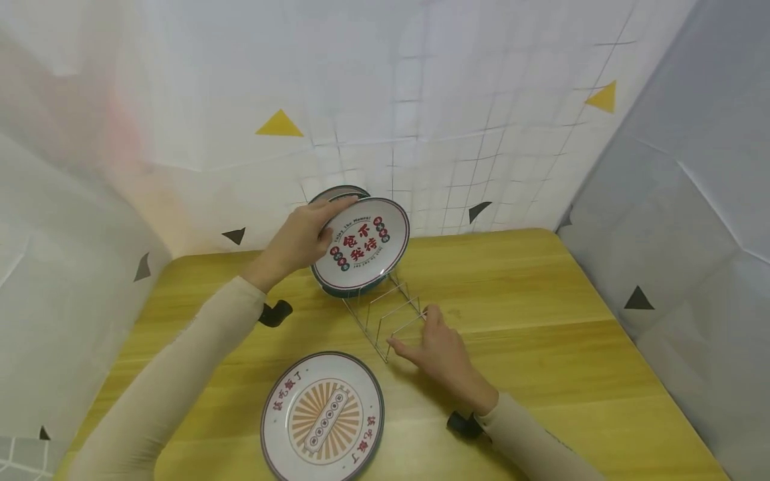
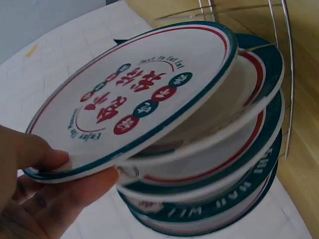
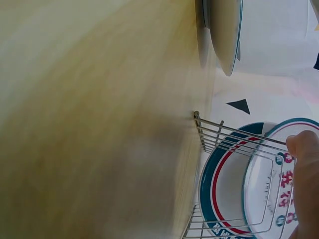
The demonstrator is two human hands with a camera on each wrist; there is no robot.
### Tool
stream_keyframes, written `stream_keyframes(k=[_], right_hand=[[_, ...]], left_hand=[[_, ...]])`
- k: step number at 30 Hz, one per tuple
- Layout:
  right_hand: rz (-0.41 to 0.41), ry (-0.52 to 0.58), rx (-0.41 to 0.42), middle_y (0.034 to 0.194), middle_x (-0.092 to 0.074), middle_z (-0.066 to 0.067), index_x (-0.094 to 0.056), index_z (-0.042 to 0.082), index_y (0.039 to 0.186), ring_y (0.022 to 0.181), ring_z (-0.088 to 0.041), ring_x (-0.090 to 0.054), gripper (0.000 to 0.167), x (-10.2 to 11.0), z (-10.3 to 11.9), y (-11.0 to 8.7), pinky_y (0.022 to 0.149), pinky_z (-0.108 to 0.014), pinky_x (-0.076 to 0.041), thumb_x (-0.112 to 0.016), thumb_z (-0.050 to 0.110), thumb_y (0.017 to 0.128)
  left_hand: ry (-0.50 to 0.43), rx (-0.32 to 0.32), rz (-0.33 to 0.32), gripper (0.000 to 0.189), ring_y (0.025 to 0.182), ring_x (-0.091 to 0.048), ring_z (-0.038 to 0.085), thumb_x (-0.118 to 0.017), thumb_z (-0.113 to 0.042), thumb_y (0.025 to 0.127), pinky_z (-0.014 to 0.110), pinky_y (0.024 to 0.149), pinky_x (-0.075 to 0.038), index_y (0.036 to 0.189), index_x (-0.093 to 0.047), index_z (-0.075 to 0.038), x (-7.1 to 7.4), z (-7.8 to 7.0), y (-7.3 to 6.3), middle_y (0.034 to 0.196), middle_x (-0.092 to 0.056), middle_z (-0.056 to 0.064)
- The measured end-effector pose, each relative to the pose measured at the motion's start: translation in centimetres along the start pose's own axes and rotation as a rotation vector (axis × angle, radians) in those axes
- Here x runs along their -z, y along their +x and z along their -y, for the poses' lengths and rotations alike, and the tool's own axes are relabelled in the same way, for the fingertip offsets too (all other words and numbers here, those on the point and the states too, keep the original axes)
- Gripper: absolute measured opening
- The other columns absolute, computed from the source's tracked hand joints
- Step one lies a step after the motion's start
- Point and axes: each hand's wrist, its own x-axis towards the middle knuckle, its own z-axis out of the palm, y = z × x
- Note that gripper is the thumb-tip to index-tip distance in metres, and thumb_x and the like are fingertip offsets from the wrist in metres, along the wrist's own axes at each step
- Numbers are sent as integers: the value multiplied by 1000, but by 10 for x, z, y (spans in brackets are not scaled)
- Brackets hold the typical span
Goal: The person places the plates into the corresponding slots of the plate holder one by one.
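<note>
Working at a wooden counter (image 1: pixel 529 321), we note both hands busy. Left hand (image 1: pixel 299 234): pinching the upper left rim of a white plate (image 1: pixel 363 244), thumb on the printed face, fingers behind. This plate bears red characters with small red and green discs and a dark green rim; it stands tilted over the far end of a wire rack (image 1: pixel 399 309), toward the counter's back edge. Whether its lower rim sits in a slot, we cannot tell. Close behind it, by the left wrist view, we see more plates (image 2: pixel 214 162), green-rimmed with a red ring, their rims fanned apart. Right hand (image 1: pixel 444 351): thumb and fingers pinching the rack's near end, one on each side of the end hoop. Several hoops between the hands hold nothing. Nearer the counter's front edge, left of the rack and apart from it, we record a sunburst plate (image 1: pixel 325 417) lying flat, face up, with red characters about its border. Light sleeves (image 1: pixel 198 354) cover both forearms. White sheeting (image 1: pixel 511 40) rises past the back edge, marked with yellow triangles (image 1: pixel 280 124) and dark ones.
</note>
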Motion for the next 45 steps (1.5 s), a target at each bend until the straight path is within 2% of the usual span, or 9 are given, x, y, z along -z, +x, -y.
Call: stream_keyframes(k=[10,13,17,19,21,26,37,41,45], right_hand=[[11,24,-10,69,-45,-7,-35,4,119,51,-18,-44,87,3,1,1,42,-28,-36,-71,69,73],[6,17,-8,69,-46,-7,-35,4,119,52,-19,-45,87,3,0,2,43,-28,-37,-71,69,73],[0,15,-14,70,-48,-8,-35,4,121,53,-20,-46,89,2,1,2,43,-28,-37,-71,69,72],[7,22,-13,70,-49,-8,-35,4,122,53,-20,-47,90,1,2,2,44,-28,-38,-71,70,72],[21,36,-12,70,-50,-8,-35,4,123,53,-20,-47,92,1,4,3,43,-28,-38,-71,71,72],[20,27,-15,70,-51,-9,-35,3,126,53,-21,-48,93,3,5,4,44,-28,-39,-71,70,72],[14,14,-19,67,-46,-6,-36,2,124,51,-17,-44,90,3,2,1,42,-27,-36,-72,67,74],[11,10,-14,67,-45,-5,-36,3,123,51,-17,-44,90,3,2,1,42,-27,-36,-71,68,73],[5,7,-11,68,-46,-6,-35,3,123,52,-17,-44,90,2,2,1,42,-27,-36,-71,69,73]], left_hand=[[80,29,18,70,74,-56,22,-53,11,87,30,65,-52,150,-42,-19,-18,-16,11,115,-62,13],[78,19,40,72,79,-58,25,-52,11,86,33,69,-51,150,-41,-19,-21,-19,13,116,-62,13],[71,16,92,70,87,-64,27,-52,11,87,37,79,-53,150,-41,-18,-29,-16,10,131,-59,15],[71,41,108,69,82,-61,23,-52,11,87,37,81,-51,150,-42,-18,-33,-11,5,134,-58,14],[61,69,111,69,69,-55,20,-52,11,87,35,74,-49,149,-43,-18,-35,-6,-1,135,-58,15],[53,79,123,69,62,-45,17,-52,9,88,28,60,-43,150,-42,-19,-37,-3,-6,119,-60,14],[45,13,142,68,61,-45,15,-54,8,88,26,57,-40,150,-42,-18,-39,-1,-8,108,-62,14],[75,24,161,69,56,-44,15,-57,6,88,26,53,-39,150,-41,-19,-38,-1,-10,111,-62,15],[89,34,190,72,59,-51,17,-65,-3,89,29,55,-46,152,-37,-21,-36,0,-13,124,-60,17]])
